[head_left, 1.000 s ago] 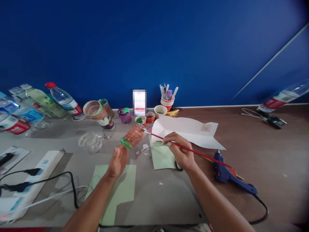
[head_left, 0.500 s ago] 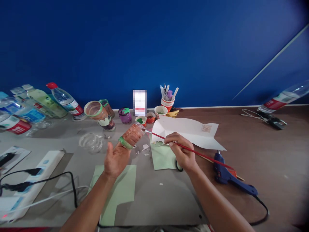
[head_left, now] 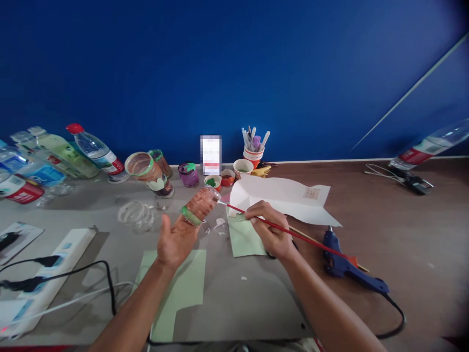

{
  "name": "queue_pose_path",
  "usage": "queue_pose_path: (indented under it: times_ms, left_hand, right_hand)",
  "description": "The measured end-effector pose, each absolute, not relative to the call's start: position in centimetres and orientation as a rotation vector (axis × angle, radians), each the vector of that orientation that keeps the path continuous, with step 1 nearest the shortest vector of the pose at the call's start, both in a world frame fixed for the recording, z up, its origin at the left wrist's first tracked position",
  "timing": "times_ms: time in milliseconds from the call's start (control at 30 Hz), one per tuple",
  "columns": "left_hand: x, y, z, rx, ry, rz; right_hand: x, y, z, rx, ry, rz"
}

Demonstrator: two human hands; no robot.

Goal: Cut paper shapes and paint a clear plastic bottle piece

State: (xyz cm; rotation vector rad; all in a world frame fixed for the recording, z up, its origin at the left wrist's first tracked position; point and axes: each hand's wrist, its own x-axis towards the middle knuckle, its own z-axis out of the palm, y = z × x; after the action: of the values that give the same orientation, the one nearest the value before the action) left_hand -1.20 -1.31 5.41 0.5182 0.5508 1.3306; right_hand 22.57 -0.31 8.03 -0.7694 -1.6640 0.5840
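My left hand (head_left: 178, 242) holds up a cut piece of plastic bottle (head_left: 201, 205), painted brown with a green band at its near end. Its thumb stands apart, and the other fingers are hidden by the bottle piece. Between the fingers of my right hand (head_left: 271, 227) is a long red paintbrush (head_left: 293, 231). The brush's tip touches or lies very close to the bottle piece's far end, which looks clear. Just beyond stand a small cup of green paint (head_left: 213, 183) and one of brown paint (head_left: 227, 178).
White paper (head_left: 282, 196) and green paper (head_left: 244, 239) lie by my right hand, a blue glue gun (head_left: 333, 254) further right. At left are bottles (head_left: 97, 154), painted containers (head_left: 144, 168), a clear plastic ring (head_left: 135, 215) and a power strip (head_left: 54, 274). A cup of pens (head_left: 253, 154) stands behind.
My left hand has opened its thumb away and turned palm up, with the bottle piece tilting slightly. My right hand keeps the brush near the bottle piece's far end.
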Motion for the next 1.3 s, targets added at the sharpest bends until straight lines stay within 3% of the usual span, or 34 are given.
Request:
queue_pose_path:
  times_ms: [1300]
  left_hand:
    - [-2.0,-0.7,4.5,0.446,0.553,1.263]
  right_hand:
    - [22.2,-0.4,7.4,-0.822,-1.729,0.586]
